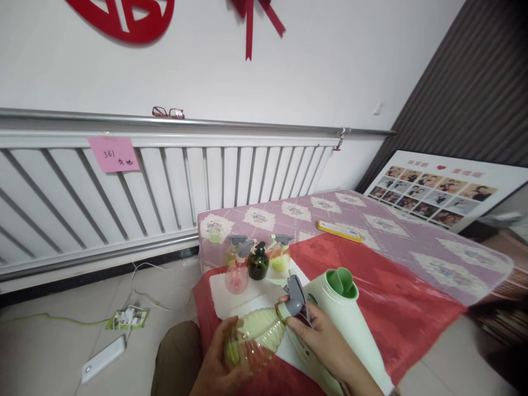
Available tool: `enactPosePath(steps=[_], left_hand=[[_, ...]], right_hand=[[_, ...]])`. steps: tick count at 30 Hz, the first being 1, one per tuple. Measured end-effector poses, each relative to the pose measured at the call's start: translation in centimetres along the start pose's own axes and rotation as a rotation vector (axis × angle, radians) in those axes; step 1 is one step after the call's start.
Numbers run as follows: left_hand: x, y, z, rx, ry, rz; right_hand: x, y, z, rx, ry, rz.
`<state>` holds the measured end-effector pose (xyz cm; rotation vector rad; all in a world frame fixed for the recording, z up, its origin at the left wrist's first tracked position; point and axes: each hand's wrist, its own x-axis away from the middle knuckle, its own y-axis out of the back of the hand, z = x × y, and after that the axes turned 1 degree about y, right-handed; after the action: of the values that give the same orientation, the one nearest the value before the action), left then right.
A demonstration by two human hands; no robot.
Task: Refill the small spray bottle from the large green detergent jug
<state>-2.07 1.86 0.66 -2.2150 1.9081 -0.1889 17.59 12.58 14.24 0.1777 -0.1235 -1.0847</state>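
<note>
Gripping a ribbed yellow spray bottle (258, 333) over the table's (396, 247) near edge.
The left hand's (220, 360) fingers curl round its clear, bulging body; the right hand's (324, 335) clamp its grey plastic head (296, 300), seated on the neck, tightness unclear. Just right is a smooth mint jug (350, 324). Beyond, toward the left edge, rounded translucent bottles, pink (236, 279), dark green (258, 267) and yellow (280, 260), already wear their heads; a flat yellow case (339, 231) lies farther.
</note>
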Motion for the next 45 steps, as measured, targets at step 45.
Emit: enactPosePath(steps=[45], left_hand=[[-0.2, -5.8, 4.4, -0.395, -0.116, -0.550]], right_hand=[[0.9, -7.6, -3.2, -0.357, 0.010, -0.121]])
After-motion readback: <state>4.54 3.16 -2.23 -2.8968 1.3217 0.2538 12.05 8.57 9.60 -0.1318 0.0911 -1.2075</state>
